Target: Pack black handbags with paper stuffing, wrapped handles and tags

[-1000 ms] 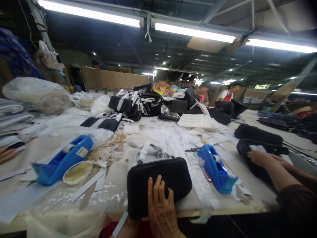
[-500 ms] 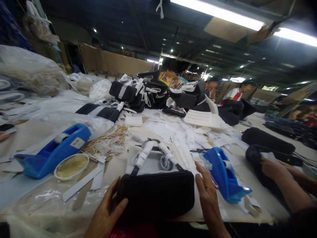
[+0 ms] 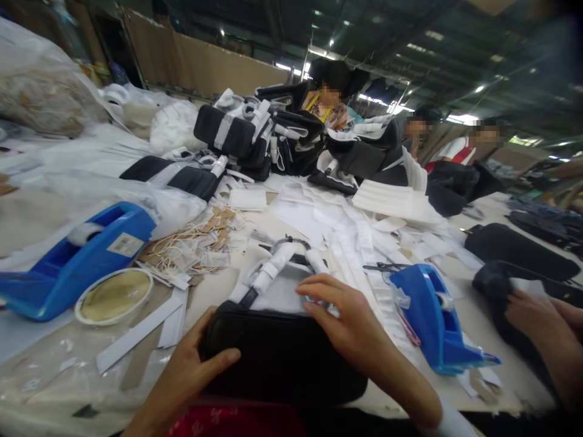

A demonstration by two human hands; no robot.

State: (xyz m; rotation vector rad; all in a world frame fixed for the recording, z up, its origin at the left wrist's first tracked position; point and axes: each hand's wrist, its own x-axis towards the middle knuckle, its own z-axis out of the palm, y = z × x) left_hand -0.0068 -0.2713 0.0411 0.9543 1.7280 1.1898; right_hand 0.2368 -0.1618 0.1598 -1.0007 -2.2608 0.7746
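A black handbag point(image 3: 282, 358) lies in front of me at the table's near edge, its handle point(image 3: 268, 274) wrapped in white and standing up behind it. My left hand point(image 3: 200, 355) is closed around the bag's left end, thumb on the front face. Over the bag's top edge on the right reaches my right hand point(image 3: 341, 309), fingers stretched out and apart near the handle's right side. That hand hides part of the handle and top edge; whether its fingertips touch the white wrapping I cannot tell.
Blue tape dispensers stand left point(image 3: 86, 261) and right point(image 3: 428, 315). A white bowl point(image 3: 113, 297) and a heap of string tags point(image 3: 195, 249) lie left. Black wrapped bags point(image 3: 296, 133) are piled behind white sheets. At right, a co-worker's hands point(image 3: 532, 315) handle a black bag.
My right hand has moved left from beside the bag to over its top edge. My left hand now wraps further around the left end. The view has tipped down slightly.
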